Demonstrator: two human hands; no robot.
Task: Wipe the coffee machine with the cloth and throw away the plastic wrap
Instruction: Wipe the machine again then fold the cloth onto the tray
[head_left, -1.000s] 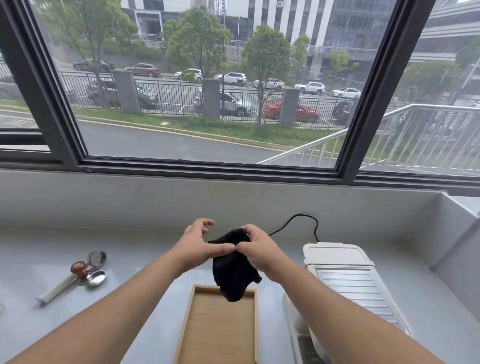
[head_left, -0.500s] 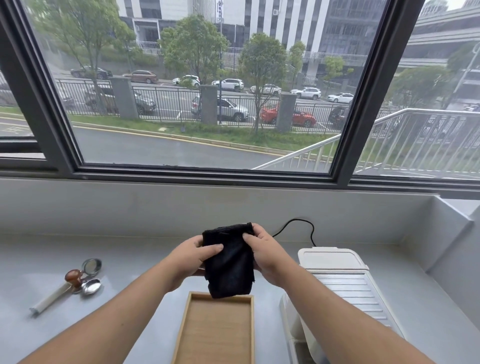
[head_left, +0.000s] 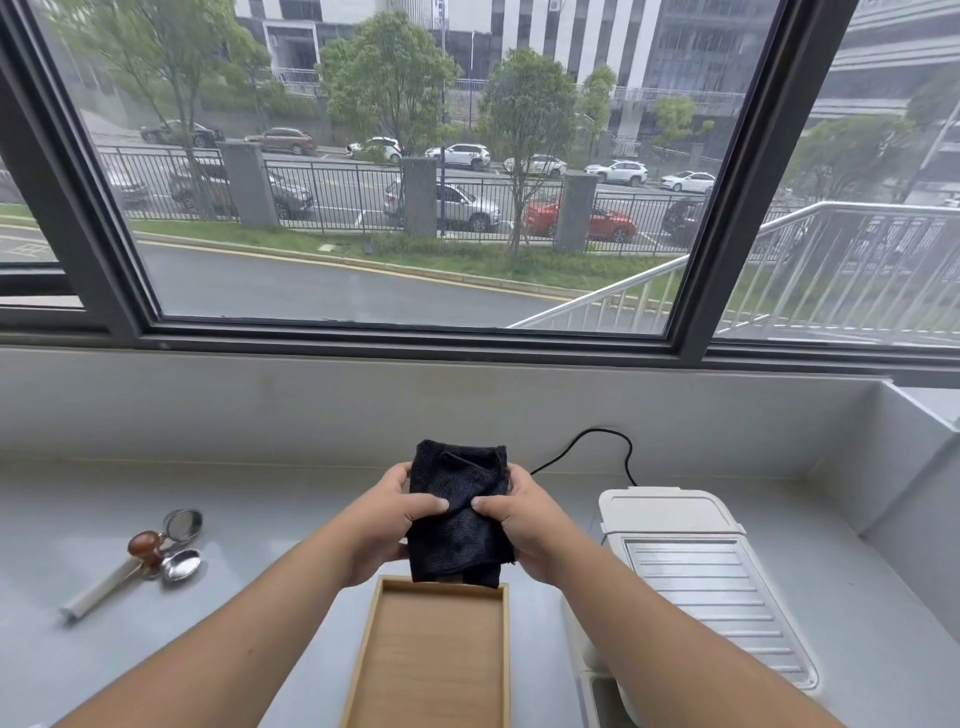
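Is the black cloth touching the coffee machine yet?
Apart. The head view shows the cloth held by both hands, with countertop between it and the coffee machine.

Your hands, left and right, have spread the dark knitted cloth from a dangling bunch into a flat folded rectangle, thumbs now pressed on its front.

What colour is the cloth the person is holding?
Black, a plain dark knit; the cloth shows clearly in the head view, the only one.

Grey counter (tray, tamper, machine)
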